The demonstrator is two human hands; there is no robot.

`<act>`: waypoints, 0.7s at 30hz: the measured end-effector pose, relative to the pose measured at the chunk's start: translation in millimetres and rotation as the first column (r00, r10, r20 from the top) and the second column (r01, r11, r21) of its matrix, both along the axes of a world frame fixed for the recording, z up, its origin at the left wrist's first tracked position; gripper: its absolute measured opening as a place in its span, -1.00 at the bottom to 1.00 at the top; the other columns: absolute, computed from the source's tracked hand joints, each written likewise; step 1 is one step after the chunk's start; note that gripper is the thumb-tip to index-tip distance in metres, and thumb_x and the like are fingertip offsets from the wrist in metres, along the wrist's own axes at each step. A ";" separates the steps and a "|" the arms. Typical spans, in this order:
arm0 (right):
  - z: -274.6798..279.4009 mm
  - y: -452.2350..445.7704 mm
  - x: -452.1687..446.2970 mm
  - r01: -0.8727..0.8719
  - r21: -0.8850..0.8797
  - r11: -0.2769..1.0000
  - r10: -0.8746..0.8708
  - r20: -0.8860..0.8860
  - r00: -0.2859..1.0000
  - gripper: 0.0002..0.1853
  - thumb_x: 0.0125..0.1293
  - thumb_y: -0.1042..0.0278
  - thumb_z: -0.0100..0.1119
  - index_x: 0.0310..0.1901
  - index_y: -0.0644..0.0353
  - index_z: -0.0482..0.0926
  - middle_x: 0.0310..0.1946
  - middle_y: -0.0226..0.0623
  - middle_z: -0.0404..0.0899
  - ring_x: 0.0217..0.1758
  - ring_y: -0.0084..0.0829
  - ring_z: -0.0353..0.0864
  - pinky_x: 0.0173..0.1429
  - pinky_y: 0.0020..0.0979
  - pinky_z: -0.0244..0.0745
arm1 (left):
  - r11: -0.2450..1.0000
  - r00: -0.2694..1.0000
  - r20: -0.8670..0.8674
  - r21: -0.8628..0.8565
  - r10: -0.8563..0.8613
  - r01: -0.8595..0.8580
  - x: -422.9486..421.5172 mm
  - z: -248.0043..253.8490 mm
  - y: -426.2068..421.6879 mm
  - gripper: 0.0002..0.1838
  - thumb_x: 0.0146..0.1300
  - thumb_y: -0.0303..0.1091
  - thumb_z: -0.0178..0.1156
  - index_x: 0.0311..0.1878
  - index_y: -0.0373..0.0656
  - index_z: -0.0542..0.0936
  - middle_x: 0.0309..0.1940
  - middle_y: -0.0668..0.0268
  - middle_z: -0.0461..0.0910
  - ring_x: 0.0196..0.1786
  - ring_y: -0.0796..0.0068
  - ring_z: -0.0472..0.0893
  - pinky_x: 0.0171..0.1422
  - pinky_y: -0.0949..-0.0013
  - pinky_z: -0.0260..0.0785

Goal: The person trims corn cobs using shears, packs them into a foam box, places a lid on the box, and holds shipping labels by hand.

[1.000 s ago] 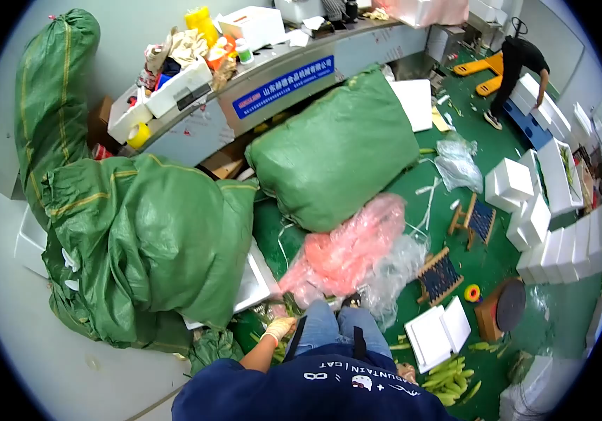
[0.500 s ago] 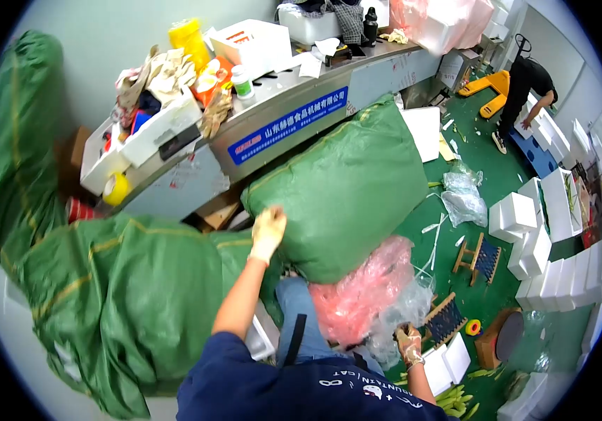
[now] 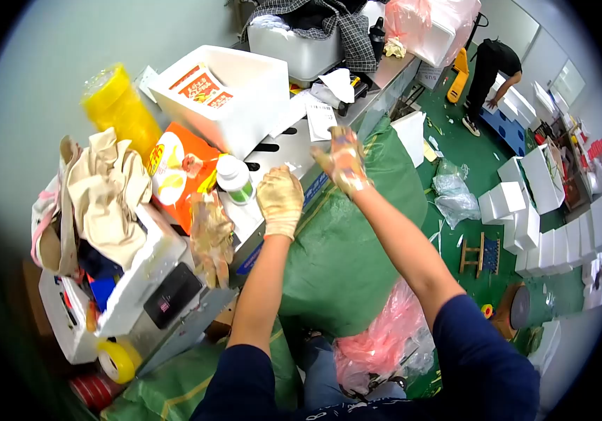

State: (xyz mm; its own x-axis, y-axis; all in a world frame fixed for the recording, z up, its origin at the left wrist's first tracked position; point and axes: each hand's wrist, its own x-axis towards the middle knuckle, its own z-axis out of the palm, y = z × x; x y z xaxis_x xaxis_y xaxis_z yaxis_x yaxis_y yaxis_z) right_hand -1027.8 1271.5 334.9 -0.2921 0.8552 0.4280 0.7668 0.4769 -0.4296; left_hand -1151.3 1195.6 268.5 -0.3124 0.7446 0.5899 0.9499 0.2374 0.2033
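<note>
My left hand, in a stained beige glove, is over the edge of the metal counter, just right of a white bottle with a green label. Its fingers curl down and away from me, and anything in them is hidden. My right hand, in a patterned glove, is raised above a large green sack. Its thumb and fingers are apart and hold nothing. Near its fingertips a white paper label lies on the counter. A soiled glove hangs beside the bottle.
The counter holds an orange packet, a white foam box and a yellow plastic roll. A black phone lies at the near end. Pink plastic film sits below the sack. A person bends over a blue pallet.
Both hands have moved up and forward to the counter; the right one has come from low on the right. The view has shifted closer to the counter.
</note>
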 end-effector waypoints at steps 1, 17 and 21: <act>-0.9 23.8 -12.0 0.003 0.044 0.999 -0.009 0.121 0.993 -0.46 0.04 0.02 0.18 -0.04 0.26 0.45 -0.01 0.12 0.41 0.03 -0.07 0.43 0.07 -0.17 0.36 | 0.998 1.000 0.013 -0.053 0.021 -0.020 -0.8 -1.2 1.8 -0.86 0.10 -0.34 0.04 -0.42 -0.19 0.53 -0.50 0.16 0.53 -0.39 0.20 0.57 -0.28 0.18 0.42; 73.4 -182.1 157.8 -0.105 0.317 0.943 0.082 0.086 0.993 -0.83 -0.11 0.38 0.25 -0.43 0.14 0.49 -0.34 -0.27 0.52 -0.28 -0.19 0.49 -0.22 -0.18 0.37 | 0.815 -0.595 0.804 0.348 -0.006 0.463 123.9 46.5 -192.7 -0.29 0.28 0.27 -0.12 -0.12 -0.35 0.55 -0.34 0.24 0.58 -0.33 0.34 0.51 -0.19 0.31 0.36; 66.5 -282.4 195.3 -0.297 0.246 0.923 0.281 0.098 0.955 -0.77 -0.24 0.35 0.23 -0.42 0.11 0.51 -0.38 -0.30 0.48 -0.25 -0.23 0.50 -0.25 -0.22 0.42 | 0.751 -0.909 0.413 0.581 0.060 0.314 180.6 90.0 -219.2 -0.05 0.20 0.43 -0.27 0.23 -0.38 0.27 0.09 0.04 0.41 0.13 0.20 0.39 0.23 0.18 0.22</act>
